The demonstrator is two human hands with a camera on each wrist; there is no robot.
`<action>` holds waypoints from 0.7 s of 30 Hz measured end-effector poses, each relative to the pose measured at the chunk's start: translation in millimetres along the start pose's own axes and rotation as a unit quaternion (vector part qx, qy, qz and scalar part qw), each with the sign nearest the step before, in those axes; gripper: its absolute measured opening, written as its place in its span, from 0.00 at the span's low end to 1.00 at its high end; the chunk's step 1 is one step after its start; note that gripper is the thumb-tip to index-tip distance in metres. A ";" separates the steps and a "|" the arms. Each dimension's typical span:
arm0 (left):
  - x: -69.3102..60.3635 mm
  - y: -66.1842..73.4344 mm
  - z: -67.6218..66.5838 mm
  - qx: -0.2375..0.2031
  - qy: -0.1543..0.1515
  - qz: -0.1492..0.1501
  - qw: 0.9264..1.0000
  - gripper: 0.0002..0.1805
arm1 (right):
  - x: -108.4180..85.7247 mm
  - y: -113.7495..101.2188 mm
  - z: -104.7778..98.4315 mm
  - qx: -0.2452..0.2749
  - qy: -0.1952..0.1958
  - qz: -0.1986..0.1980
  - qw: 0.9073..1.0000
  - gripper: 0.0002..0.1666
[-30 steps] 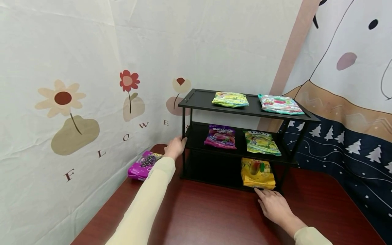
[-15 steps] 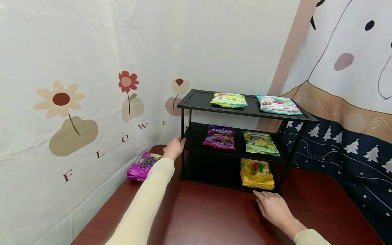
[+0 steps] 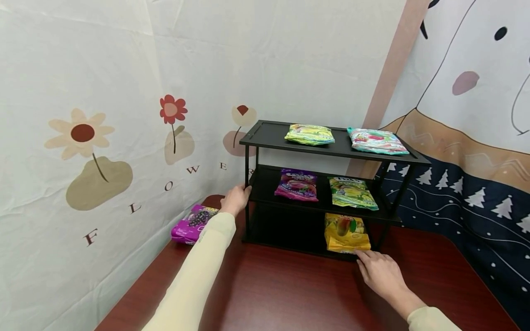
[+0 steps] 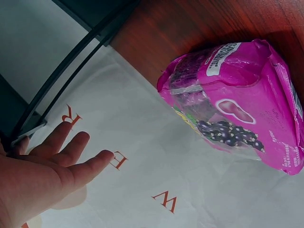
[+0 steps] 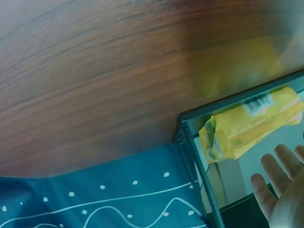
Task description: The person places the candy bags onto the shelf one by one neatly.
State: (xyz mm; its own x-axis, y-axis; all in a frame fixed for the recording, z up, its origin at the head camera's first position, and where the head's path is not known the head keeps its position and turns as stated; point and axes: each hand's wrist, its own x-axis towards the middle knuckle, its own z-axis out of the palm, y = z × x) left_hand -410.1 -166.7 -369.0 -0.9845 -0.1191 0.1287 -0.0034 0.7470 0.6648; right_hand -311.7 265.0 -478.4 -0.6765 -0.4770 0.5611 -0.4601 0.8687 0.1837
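Observation:
A black three-tier rack stands on the table. My left hand holds its left front post, thumb and forefinger at the post; in the left wrist view the other fingers of this left hand stretch out loosely. My right hand lies at the right front of the bottom tier, its fairly straight fingertips by the lower edge of a yellow mango candy bag. Whether they touch bag or rack edge is unclear. The right wrist view shows the yellow bag beside the spread fingers.
A purple grape candy bag lies left of the rack by the wall cloth. The middle tier carries a dark purple bag and a green-yellow bag. On top lie a yellow bag and a teal-white bag.
My right hand drew back slightly from the bottom tier, then moved right and forward to the yellow bag's right front corner. The left hand stays at the post.

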 end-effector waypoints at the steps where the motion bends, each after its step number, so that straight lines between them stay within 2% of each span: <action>1: 0.0 0.1 -0.1 0.000 0.000 0.000 1.000 0.27 | 0.0 1.8 -1.1 0.000 0.001 0.003 1.000 0.19; 9: 0.3 0.3 1.1 -0.004 0.002 -0.002 1.000 0.26 | -0.6 16.9 -13.2 -0.003 -0.006 0.040 0.999 0.20; 16: -1.2 1.1 1.1 -0.001 0.001 -0.004 1.000 0.27 | -4.4 36.5 -18.3 -0.010 0.017 0.065 0.998 0.20; 21: -0.4 0.7 0.5 0.000 -0.001 -0.004 1.000 0.27 | -9.4 50.3 -22.5 -0.007 0.005 0.104 0.995 0.19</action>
State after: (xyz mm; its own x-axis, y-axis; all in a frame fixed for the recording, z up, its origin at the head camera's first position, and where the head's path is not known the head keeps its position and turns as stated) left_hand -409.8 -165.8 -369.0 -0.9848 -0.1240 0.1215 -0.0117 0.7455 0.6665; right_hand -315.5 316.2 -456.4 -0.7508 -0.2858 0.5955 -0.3025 0.9502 0.0747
